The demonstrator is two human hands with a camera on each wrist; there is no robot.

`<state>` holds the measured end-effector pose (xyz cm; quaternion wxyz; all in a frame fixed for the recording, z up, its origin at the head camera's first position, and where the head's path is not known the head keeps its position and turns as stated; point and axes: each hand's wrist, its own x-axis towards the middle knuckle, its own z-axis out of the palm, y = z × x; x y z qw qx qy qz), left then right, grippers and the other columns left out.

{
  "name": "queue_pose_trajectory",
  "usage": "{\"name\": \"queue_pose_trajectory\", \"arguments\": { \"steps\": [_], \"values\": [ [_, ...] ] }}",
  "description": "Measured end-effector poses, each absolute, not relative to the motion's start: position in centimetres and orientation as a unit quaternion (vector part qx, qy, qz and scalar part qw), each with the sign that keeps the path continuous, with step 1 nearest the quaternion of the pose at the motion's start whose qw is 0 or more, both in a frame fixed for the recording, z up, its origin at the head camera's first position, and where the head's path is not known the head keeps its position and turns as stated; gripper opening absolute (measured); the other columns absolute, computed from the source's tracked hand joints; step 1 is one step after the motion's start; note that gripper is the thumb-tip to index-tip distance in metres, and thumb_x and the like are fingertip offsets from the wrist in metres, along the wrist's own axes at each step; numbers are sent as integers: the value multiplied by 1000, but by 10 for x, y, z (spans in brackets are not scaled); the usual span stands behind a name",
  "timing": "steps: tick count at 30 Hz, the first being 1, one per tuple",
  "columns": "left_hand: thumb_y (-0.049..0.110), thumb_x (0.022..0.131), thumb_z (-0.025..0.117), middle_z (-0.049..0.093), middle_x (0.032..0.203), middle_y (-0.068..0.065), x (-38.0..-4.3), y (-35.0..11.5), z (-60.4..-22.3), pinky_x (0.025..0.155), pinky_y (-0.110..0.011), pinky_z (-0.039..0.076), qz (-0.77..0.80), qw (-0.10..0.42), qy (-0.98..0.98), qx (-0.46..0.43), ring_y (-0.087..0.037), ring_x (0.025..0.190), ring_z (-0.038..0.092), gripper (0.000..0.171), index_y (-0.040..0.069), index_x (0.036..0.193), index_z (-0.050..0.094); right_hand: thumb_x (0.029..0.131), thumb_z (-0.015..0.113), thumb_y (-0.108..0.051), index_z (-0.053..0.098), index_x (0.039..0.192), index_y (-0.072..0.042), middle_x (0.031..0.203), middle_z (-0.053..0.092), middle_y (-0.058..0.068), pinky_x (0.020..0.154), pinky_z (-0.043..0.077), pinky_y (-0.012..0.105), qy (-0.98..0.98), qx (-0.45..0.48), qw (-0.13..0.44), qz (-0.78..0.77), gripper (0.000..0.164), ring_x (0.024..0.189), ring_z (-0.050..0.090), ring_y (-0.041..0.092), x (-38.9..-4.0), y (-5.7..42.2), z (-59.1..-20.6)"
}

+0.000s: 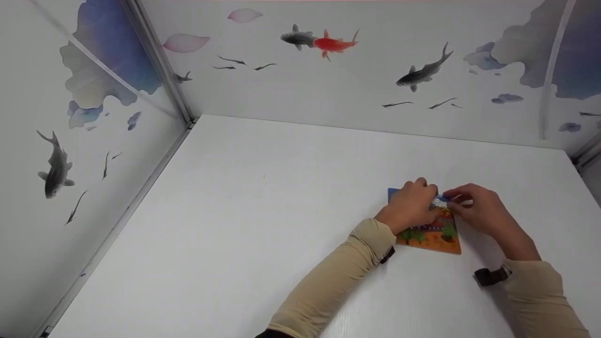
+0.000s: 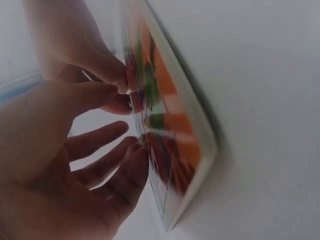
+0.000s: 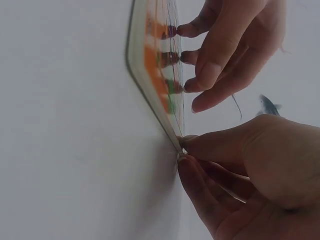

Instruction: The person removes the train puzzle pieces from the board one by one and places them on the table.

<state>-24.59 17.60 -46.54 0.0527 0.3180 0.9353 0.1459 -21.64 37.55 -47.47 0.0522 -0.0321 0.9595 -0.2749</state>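
Note:
A flat jigsaw puzzle board (image 1: 429, 239) with an orange ground, green trees and a blue top edge lies on the table, thin cut lines crossing its picture. My left hand (image 1: 413, 204) is over its upper left part, partly covering the picture; loosely bent fingertips (image 2: 137, 155) touch the surface. At the upper right edge, my right hand (image 1: 483, 209) pinches a small pale puzzle piece (image 3: 181, 154) between thumb and fingertip, most of it hidden by the fingers. The two hands are close together, the left thumb pointing toward the right fingertips.
The white table (image 1: 235, 211) extends far to the left of the board. White panels printed with fish (image 1: 425, 72) rise along its back and left sides. Both forearms wear beige sleeves (image 1: 338, 277), with a dark strap device (image 1: 490, 277) at the right wrist.

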Motion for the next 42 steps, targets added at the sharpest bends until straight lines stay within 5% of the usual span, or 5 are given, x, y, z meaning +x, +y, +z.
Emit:
{"name": "queue_pose_trajectory", "arguments": {
  "steps": [8,22,42],
  "values": [
    [50,104,70,50,153,4,-240,195,-465,88,-33,64,94,61,953,281,-14,120,55,48,29,146,64,104,69,-3,68,135,8,133,64,33,103,54,67,963,-64,44,-258,33,119,65,50,-216,374,-473],
    [40,102,74,58,142,11,-239,205,-459,100,-49,61,92,93,951,280,-11,125,55,48,32,147,61,107,61,-4,71,127,10,128,67,33,100,55,70,963,-91,1,-254,26,119,65,52,-213,377,-472],
    [36,99,80,55,146,6,-239,205,-456,101,-54,61,137,103,951,256,-14,123,53,46,31,143,66,106,52,2,68,133,8,127,68,32,104,51,72,960,-66,18,-273,32,116,64,49,-215,378,-474]
  ]
}}
